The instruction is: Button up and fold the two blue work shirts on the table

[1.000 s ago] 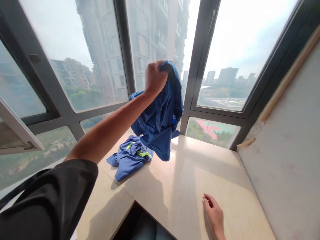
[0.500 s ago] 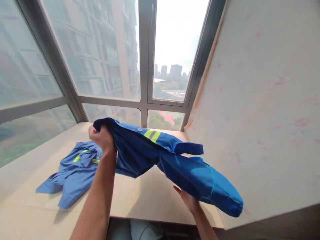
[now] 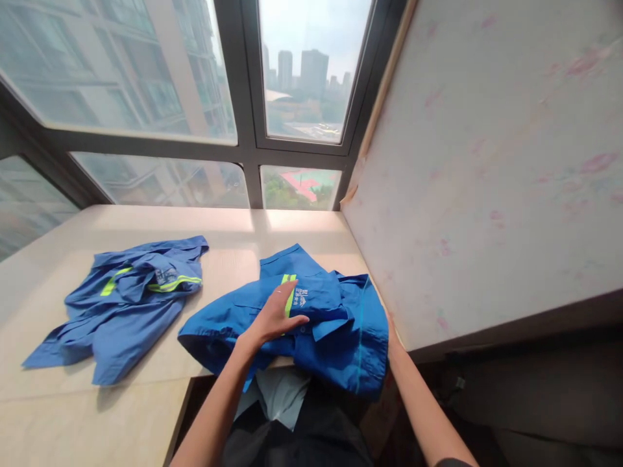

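Observation:
A blue work jacket (image 3: 335,301) with a yellow-green reflective stripe and white print lies bunched at the near edge of the pale ledge, part of it hanging over. On top of it rests my left hand (image 3: 272,318), thumb apart from the fingers, which lie along the cloth by the stripe. My right hand (image 3: 393,338) is at the jacket's right side; its fingers are hidden behind the cloth. To the left, a second blue garment (image 3: 141,298) with similar stripes lies crumpled, touched by neither hand.
The pale ledge (image 3: 228,240) runs under a dark-framed window (image 3: 248,152). On the right, a flower-patterned wall (image 3: 487,194) rises close beside the jacket. Below the ledge's front edge my clothed legs (image 3: 292,434) show.
The jacket, held up in the air before, is now lowered onto the ledge. My left hand has let go of its edge and moved onto its top. The view has tilted down.

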`<state>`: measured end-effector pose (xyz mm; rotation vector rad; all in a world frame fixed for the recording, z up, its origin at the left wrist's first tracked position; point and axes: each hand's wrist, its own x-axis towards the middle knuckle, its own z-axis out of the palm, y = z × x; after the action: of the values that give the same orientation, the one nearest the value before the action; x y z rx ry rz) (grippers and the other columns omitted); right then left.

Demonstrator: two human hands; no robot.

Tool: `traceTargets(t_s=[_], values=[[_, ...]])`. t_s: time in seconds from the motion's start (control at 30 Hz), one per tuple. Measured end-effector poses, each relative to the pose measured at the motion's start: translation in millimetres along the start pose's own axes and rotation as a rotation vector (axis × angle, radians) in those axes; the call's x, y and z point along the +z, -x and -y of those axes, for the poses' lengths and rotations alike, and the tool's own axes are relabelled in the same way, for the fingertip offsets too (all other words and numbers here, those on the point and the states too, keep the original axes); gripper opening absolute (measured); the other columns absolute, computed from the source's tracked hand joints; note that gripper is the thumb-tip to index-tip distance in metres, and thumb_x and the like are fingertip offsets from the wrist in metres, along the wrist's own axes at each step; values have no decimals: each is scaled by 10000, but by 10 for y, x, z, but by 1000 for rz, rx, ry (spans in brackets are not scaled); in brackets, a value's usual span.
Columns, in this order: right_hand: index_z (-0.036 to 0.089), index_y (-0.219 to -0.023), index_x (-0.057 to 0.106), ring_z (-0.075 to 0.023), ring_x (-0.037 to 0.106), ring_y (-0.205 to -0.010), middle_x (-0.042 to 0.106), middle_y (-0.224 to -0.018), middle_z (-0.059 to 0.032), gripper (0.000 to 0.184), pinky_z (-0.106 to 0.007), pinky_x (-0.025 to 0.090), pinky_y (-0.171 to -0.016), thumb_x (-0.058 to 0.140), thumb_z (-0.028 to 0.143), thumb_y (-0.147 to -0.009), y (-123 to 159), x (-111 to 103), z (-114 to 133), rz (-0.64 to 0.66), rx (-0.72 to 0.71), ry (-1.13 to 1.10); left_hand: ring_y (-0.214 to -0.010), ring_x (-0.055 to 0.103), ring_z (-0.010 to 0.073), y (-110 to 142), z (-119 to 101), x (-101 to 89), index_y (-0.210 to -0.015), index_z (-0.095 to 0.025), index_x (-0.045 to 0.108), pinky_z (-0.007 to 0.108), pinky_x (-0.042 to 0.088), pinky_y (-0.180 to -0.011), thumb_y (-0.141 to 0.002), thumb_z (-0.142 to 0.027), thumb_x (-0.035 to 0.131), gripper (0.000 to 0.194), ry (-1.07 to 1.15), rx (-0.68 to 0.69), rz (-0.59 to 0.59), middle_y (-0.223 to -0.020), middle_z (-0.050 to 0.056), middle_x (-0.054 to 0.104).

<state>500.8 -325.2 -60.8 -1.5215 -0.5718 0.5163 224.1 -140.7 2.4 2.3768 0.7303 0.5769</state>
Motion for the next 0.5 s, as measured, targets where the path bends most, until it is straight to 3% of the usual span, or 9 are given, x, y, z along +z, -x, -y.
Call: traceTargets(t_s=[0.07,0.1,0.17,0.23,0.33,0.4,0.5], values=[[219,-666,579,-166,571,-532,584,-542,10,375,-294,542,-582,668,582,-695,-65,-52,49,-31,92,-14,-1395,401,376,-12,10,252,-1470,-201,425,517,361,-1119,-647,-432,820,943,-103,47,178,-1483,189,462],[222,-693,579,-184,599,-553,593,-554,-2,388,-317,558,-598,648,603,-693,-86,-78,84,-32,163,-39,-1371,432,383,-13,15,356,-1446,-202,463,525,377,-1097,-667,-375,811,871,-153,51,217,-1449,191,501],[223,-762,589,-232,665,-641,636,-620,-36,433,-375,580,-647,604,652,-702,-99,-121,169,16,325,-100,-1229,573,351,-21,20,485,-1285,-212,615,486,449,-1015,-783,-244,697,510,-209,4,224,-1266,164,640],[215,-845,613,-265,702,-746,689,-722,-71,453,-403,581,-690,613,650,-719,-89,-140,259,106,464,-139,-1047,665,303,-50,30,482,-1055,-214,713,426,499,-924,-855,-167,565,254,-168,-75,158,-1055,131,714],[184,-919,651,-259,701,-766,728,-808,-81,414,-365,567,-688,774,469,-645,-115,-120,373,165,494,-123,-942,684,261,-140,85,227,-892,-214,728,387,517,-883,-851,-227,556,178,130,-201,-87,-950,86,739],[172,-909,659,-231,680,-700,728,-780,-57,413,-336,555,-657,811,340,-563,-192,-96,448,90,417,-128,-883,687,237,-200,174,-82,-863,-204,721,367,535,-850,-793,-321,619,170,452,-338,-333,-885,56,741],[174,-944,666,-195,643,-633,712,-736,-20,420,-312,530,-613,754,307,-555,-365,-65,618,-50,224,-172,-702,675,204,-232,381,-640,-826,-181,672,344,569,-695,-645,-362,722,261,951,-600,-713,-740,21,700]])
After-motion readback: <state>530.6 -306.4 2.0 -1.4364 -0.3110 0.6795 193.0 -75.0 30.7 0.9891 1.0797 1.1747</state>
